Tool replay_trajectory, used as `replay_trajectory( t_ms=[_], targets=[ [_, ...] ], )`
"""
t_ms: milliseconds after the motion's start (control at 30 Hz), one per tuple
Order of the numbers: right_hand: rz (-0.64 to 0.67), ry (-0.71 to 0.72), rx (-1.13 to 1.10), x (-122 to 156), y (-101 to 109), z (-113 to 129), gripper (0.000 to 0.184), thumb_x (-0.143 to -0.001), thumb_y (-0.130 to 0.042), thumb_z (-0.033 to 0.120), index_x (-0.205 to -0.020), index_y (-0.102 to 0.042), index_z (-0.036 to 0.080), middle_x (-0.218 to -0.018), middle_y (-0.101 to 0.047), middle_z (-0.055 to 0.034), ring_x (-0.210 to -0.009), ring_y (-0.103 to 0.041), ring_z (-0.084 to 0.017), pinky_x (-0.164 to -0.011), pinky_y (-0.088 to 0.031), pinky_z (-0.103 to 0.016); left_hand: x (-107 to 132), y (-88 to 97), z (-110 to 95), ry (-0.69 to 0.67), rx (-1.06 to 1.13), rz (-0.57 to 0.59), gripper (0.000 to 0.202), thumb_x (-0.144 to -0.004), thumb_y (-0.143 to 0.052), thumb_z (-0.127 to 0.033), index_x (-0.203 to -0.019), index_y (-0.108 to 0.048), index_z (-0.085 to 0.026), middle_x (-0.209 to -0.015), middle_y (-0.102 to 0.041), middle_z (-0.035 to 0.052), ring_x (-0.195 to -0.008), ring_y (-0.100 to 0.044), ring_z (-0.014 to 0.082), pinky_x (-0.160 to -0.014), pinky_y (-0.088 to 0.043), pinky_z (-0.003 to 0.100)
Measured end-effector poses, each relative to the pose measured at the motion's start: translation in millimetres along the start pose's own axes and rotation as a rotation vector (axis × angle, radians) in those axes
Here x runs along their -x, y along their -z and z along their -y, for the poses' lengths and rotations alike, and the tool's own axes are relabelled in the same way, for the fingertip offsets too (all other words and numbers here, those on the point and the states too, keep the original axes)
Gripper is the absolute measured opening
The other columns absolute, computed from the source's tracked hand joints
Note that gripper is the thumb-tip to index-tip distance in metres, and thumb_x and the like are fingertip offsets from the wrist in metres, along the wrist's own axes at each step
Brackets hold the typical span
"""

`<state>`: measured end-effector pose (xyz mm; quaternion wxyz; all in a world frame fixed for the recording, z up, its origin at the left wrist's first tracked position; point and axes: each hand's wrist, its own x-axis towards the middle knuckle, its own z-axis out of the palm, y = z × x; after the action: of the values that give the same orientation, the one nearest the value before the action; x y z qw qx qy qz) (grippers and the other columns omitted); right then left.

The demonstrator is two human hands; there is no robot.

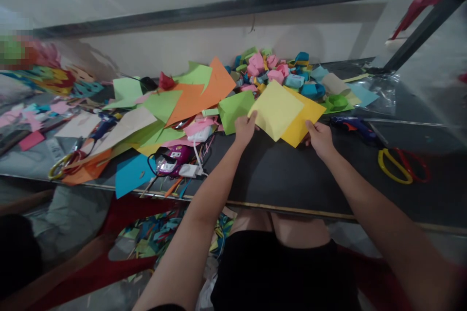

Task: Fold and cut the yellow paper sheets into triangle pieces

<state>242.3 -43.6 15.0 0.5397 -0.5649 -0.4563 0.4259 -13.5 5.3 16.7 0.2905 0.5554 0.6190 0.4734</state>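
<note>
Above the dark table, my left hand (245, 131) pinches the left corner of a pale yellow paper sheet (277, 109). A deeper yellow paper sheet (297, 131) lies partly behind it, and my right hand (319, 138) is closed on its right edge. The two sheets overlap, so part of the deeper yellow one is hidden. A green paper sheet (235, 107) lies just beyond my left hand. To the right of my right hand rests a dark blue glue gun (353, 127), with a pair of scissors (403, 165) with yellow and red handles nearer the edge.
Folded pink, blue and green paper pieces (275, 70) are heaped at the back. Orange sheets (204, 92) and other papers cover the left, near a purple device (173, 158) and white plug (189, 170). Another person's arm (73, 257) shows at lower left. Scraps (160, 233) lie below.
</note>
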Motion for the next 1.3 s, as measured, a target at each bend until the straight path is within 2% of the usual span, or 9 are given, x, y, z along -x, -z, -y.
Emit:
replay_trajectory(
  t_ms=[167, 267, 433, 600, 733, 800, 900, 1000, 1300],
  targets=[
    [-0.041, 0.022, 0.016, -2.4, 0.4, -3.0, 0.054, -0.074, -0.075, 0.070, -0.065, -0.058, 0.020, -0.048, -0.059, -0.0019, -0.036, -0.053, -0.013, -0.030, -0.038, -0.023, -22.5, 17.9, 8.1, 0.126, 0.077, -0.314, 0.059, -0.102, -0.032, -0.061, -0.093, -0.068, -0.015, -0.063, -0.067, 0.0078, -0.070, -0.072, 0.0237, -0.070, -0.056, 0.033],
    [-0.056, 0.045, 0.053, -3.1, 0.4, -4.2, 0.047, -0.075, -0.077, 0.062, -0.064, -0.062, 0.019, -0.050, -0.060, -0.0016, -0.035, -0.049, -0.011, -0.030, -0.037, -0.023, -19.6, 20.6, 1.3, 0.092, -0.025, -0.317, 0.052, -0.099, -0.048, -0.051, -0.129, -0.057, -0.009, -0.115, -0.073, 0.0218, -0.116, -0.070, 0.0302, -0.099, -0.054, 0.042],
    [-0.025, 0.048, 0.103, -3.2, 2.1, -1.6, 0.046, -0.074, -0.079, 0.059, -0.059, -0.064, 0.018, -0.048, -0.059, -0.0007, -0.035, -0.047, -0.011, -0.031, -0.037, -0.024, 2.3, 21.4, -19.8, -0.045, -0.293, -0.392, 0.094, -0.088, -0.065, -0.037, -0.159, -0.015, -0.001, -0.171, -0.009, 0.0291, -0.162, -0.005, 0.0347, -0.131, -0.018, 0.049],
    [0.395, -0.086, 0.180, 4.4, 4.2, 17.5, 0.045, -0.059, -0.090, 0.058, -0.060, -0.070, 0.018, -0.059, -0.070, -0.0026, -0.046, -0.058, -0.013, -0.040, -0.048, -0.024, 0.5, 36.3, -38.2, -0.086, -0.310, -0.369, 0.084, -0.086, -0.069, -0.040, -0.156, -0.033, -0.012, -0.170, -0.020, 0.0230, -0.162, -0.005, 0.0380, -0.130, -0.015, 0.057],
    [0.700, -0.157, 0.210, 12.9, 5.2, 32.9, 0.048, -0.060, -0.087, 0.064, -0.070, -0.078, 0.018, -0.067, -0.074, -0.0035, -0.052, -0.062, -0.014, -0.045, -0.051, -0.024, 1.8, 28.0, -62.6, -0.212, -0.139, 0.180, 0.048, -0.091, -0.062, -0.043, -0.130, -0.066, -0.015, -0.133, -0.068, 0.0174, -0.131, -0.060, 0.0324, -0.112, -0.047, 0.043],
    [0.769, -0.143, 0.262, 15.2, 6.1, 37.4, 0.048, -0.061, -0.086, 0.064, -0.071, -0.079, 0.017, -0.068, -0.074, -0.0034, -0.053, -0.062, -0.014, -0.046, -0.049, -0.024, 8.4, 15.4, -76.1, -0.285, -0.093, 0.504, 0.048, -0.087, -0.068, -0.046, -0.125, -0.072, -0.018, -0.120, -0.075, 0.0129, -0.112, -0.070, 0.0294, -0.096, -0.054, 0.037],
    [0.786, -0.058, 0.394, 17.4, 8.9, 39.2, 0.046, -0.063, -0.085, 0.063, -0.063, -0.076, 0.018, -0.059, -0.068, -0.0007, -0.050, -0.057, -0.013, -0.045, -0.043, -0.022, 18.8, -3.7, -90.2, -0.384, -0.179, 0.719, 0.026, -0.079, -0.076, -0.041, -0.092, -0.082, -0.018, -0.094, -0.080, 0.0091, -0.089, -0.072, 0.0257, -0.082, -0.053, 0.031],
    [0.731, 0.007, 0.436, 20.7, 11.1, 34.8, 0.050, -0.065, -0.081, 0.066, -0.061, -0.072, 0.017, -0.054, -0.061, 0.0013, -0.049, -0.050, -0.011, -0.045, -0.037, -0.023, 26.7, -16.0, -92.8, -0.418, -0.233, 0.724, 0.019, -0.080, -0.073, -0.033, -0.070, -0.080, -0.018, -0.075, -0.078, 0.0061, -0.073, -0.069, 0.0211, -0.069, -0.050, 0.029],
    [0.479, 0.113, 0.453, 14.9, -2.3, 16.6, 0.060, -0.079, -0.065, 0.070, -0.051, -0.048, 0.019, -0.050, -0.036, 0.0039, -0.051, -0.034, -0.009, -0.049, -0.020, -0.026, 42.9, -34.8, -68.7, -0.364, -0.316, 0.524, 0.019, -0.084, -0.066, -0.020, -0.078, -0.084, -0.022, -0.083, -0.081, 0.0010, -0.083, -0.073, 0.0188, -0.075, -0.052, 0.025]
  ],
)
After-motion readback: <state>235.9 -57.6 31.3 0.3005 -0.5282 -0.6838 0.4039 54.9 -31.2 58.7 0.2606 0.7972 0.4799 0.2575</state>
